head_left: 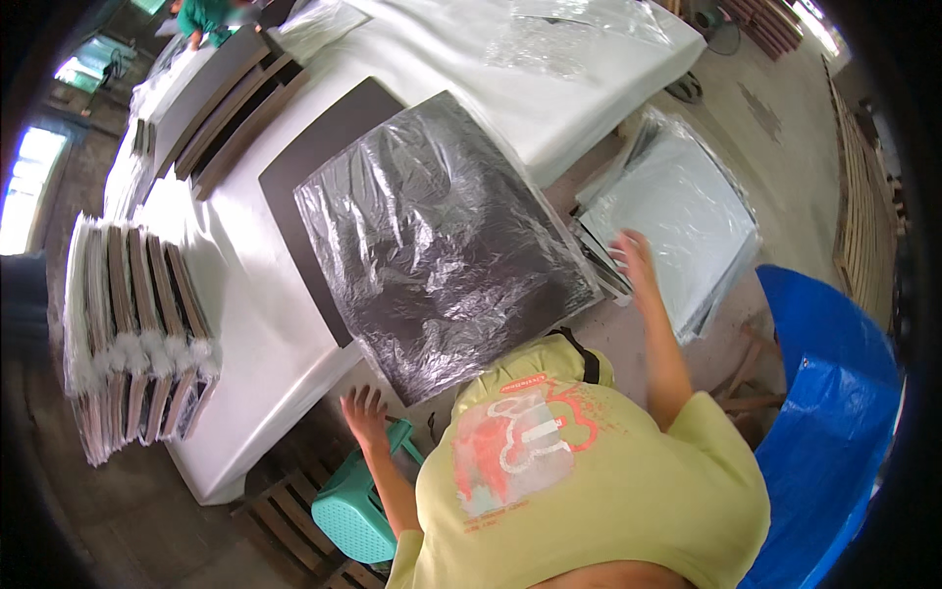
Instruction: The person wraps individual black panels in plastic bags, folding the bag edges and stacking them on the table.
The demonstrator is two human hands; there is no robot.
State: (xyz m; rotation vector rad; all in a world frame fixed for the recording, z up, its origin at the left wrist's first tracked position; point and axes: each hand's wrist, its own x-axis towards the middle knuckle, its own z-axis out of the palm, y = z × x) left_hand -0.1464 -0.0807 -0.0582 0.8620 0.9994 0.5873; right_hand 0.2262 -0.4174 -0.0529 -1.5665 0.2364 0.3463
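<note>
A dark flat panel in a crinkled transparent plastic sleeve [442, 245] lies before me at the table's near edge. Beneath its left side shows a bare dark panel [285, 177]. My left hand [365, 417] hangs past the wrapped panel's near left corner, fingers spread and holding nothing. Over the left edge of a stack of plastic-wrapped pale sheets [677, 216] is my right hand [633, 260]. Its fingers are apart, slightly blurred, with no object seen in them; whether they touch the stack I cannot tell.
White sheeting covers the large table [255, 383]. Bundled wrapped panels [142, 324] stand at its left, with more dark panels [231, 108] behind. Loose plastic film [549, 44] lies at the back. A green stool [353, 506] and blue tarp [824, 422] flank me. Another person [206, 18] is far left.
</note>
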